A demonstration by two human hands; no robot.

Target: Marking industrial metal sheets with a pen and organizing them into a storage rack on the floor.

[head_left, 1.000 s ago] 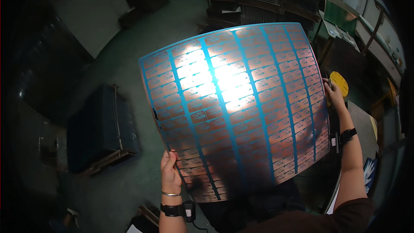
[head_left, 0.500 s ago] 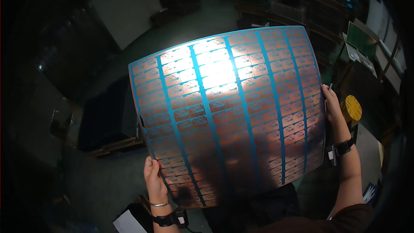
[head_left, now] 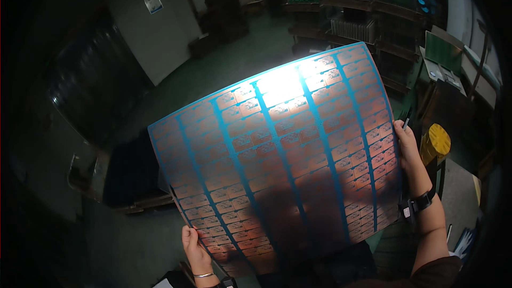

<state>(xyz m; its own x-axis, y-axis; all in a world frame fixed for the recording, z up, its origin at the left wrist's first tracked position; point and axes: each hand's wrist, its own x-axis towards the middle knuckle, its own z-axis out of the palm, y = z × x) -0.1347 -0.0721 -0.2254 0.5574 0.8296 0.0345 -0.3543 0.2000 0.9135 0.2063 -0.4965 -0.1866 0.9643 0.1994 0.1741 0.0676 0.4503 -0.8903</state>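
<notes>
A large copper-coloured printed circuit board panel [head_left: 256, 144], with blue borders and rows of small repeated patterns, is held up tilted, its left side lower. My left hand [head_left: 196, 250] is closed on the panel's lower left edge, thumb on the front face and the other fingers partly hidden. My right hand [head_left: 407, 144] grips the right edge; its fingers behind the panel are hidden. A thin dark pen-like stick [head_left: 406, 121] pokes up beside the right fingertips. A bright light reflection lies near the panel's top, and dark shadows cover its lower middle.
A dark stack on a pallet [head_left: 130, 181] stands at left. Racks with boards [head_left: 352, 26] line the back right. At right are a yellow round object [head_left: 436, 141], a green board on a stand [head_left: 444, 52] and a pale glove-like item [head_left: 465, 245].
The panel has tilted further, its left side and my left hand dropping lower. The bright reflection has slid right across its face. My right hand has moved slightly down, still gripping.
</notes>
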